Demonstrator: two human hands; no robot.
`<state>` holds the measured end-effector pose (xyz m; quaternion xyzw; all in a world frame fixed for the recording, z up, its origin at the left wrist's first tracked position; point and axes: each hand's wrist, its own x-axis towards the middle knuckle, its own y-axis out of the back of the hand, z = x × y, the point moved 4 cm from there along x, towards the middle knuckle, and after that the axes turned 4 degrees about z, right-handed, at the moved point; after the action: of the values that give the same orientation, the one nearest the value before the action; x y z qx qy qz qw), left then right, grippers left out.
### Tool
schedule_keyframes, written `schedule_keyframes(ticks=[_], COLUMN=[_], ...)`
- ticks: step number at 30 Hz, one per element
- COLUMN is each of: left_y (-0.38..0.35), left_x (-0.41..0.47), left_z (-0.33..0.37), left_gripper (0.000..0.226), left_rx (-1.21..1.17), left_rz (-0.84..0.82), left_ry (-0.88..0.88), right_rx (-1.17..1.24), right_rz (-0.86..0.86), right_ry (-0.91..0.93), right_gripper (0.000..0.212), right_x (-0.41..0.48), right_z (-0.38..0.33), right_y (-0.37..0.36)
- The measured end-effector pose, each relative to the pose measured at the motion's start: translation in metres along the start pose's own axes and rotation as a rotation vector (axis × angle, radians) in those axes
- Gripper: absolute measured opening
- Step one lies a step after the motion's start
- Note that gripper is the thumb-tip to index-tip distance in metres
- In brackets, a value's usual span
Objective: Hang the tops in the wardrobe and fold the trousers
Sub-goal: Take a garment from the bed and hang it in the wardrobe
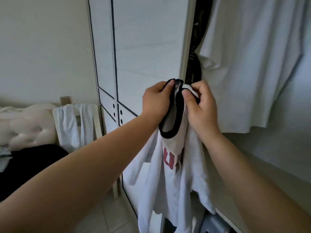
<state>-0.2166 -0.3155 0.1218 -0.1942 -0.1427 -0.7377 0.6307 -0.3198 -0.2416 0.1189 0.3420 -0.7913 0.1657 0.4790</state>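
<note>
Head view, please: what do the hands have?

— My left hand (155,101) and right hand (200,108) are both curled tight on the black collar (170,133) of a white top (168,174). The thumbs pinch its rim at the highest point, the two hands nearly touching. The top hangs limp below them, its red lettering partly folded away, just in front of the edge of the wardrobe door (143,47).

How would you do this step well?

— I see no hanger anywhere in frame, so I judge I'm opening the neck ready for one. I'd slide the hands apart along the collar to widen it, keep the cloth from twisting, and go easy on the ribbing, which looks stretchy.

Anything in the way?

— A big white garment (249,64) fills the wardrobe's right side, and dark clothes (196,64) crowd the gap at the door's edge. I'd likely have to push those aside for room. The rail itself is out of view. Low down sits a grey case (213,222). Off to the left are a chair (97,120) draped with white cloth and something black (30,158) on the corner of the bed (25,128), possibly the trousers.
</note>
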Motion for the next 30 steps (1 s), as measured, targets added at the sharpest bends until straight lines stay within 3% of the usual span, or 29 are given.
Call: schedule_keyframes(ticks=[8,10,12,14,17,22,27,30], left_y=[-0.117,-0.140,-0.164,-0.188,-0.215,-0.244,-0.281,-0.305], left_x=[-0.010,-0.013,-0.014,-0.015,-0.009,0.008,0.041,0.062], left_z=[0.041,0.048,0.055,0.064,0.083,0.117,0.146,0.162], left_gripper=[0.027,0.034,0.048,0.056,0.052,0.043,0.036,0.038], left_rx=[-0.433,-0.472,-0.520,-0.518,-0.314,-0.171,-0.143,-0.126], left_rz=[-0.188,-0.205,-0.246,-0.278,-0.255,-0.188,-0.166,-0.143], left_ry=[0.241,0.250,0.253,0.190,-0.071,-0.410,-0.501,-0.490], right_rx=[-0.030,-0.034,-0.022,0.046,0.017,0.194,0.084,-0.106], right_rz=[0.231,0.229,0.234,0.260,0.287,0.108,0.038,0.098], right_ry=[0.041,-0.023,-0.075,-0.126,-0.162,-0.289,-0.254,-0.212], right_gripper=[0.019,0.012,0.021,0.026,0.025,0.021,0.007,0.020], right_x=[0.056,0.070,0.081,0.093,0.119,0.163,0.201,0.226], right_z=[0.014,0.021,0.026,0.027,0.029,0.028,0.026,0.031], right_y=[0.074,0.090,0.108,0.127,0.159,0.204,0.240,0.254])
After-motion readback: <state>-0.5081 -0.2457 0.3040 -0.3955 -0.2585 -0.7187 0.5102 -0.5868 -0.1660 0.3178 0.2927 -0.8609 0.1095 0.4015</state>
